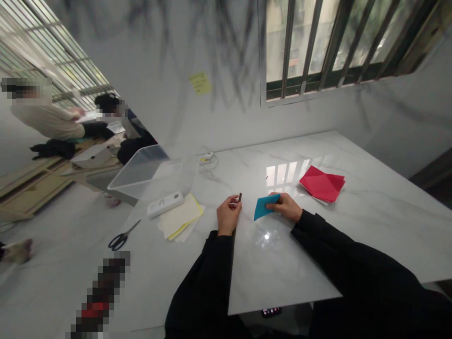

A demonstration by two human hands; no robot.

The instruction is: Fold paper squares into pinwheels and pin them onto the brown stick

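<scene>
Broadly, a white marble-look table (pixel 318 263) fills the view, glossy and probably slick under paper. At about ten o'clock from the hands a clear plastic bin (pixel 136 172) hangs over the table edge; nearer, at nine o'clock, lies a stack of pale yellow sheets (pixel 181 220) with a white remote-like device (pixel 165 204) on its top corner, and black scissors (pixel 122 238) at eight o'clock. At two o'clock rests a red paper pile (pixel 322 184).

Centrally, the right hand (pixel 287 207) pinches a folded teal paper (pixel 264 206) by its right corner, thumb and fingers closed on it, the sheet held just above the tabletop. It looks thin, light and easily creased, so I judge that an edge or corner is the best place to hold it, gently, since a hard squeeze would leave marks. The left hand (pixel 228 215), at nine o'clock from the paper, is curled shut around a small dark object (pixel 240 197) poking up from the fingertips.

A yellow sticky note (pixel 200 83) on the wall at twelve o'clock carries writing too small to read; the device's markings are also illegible.
</scene>
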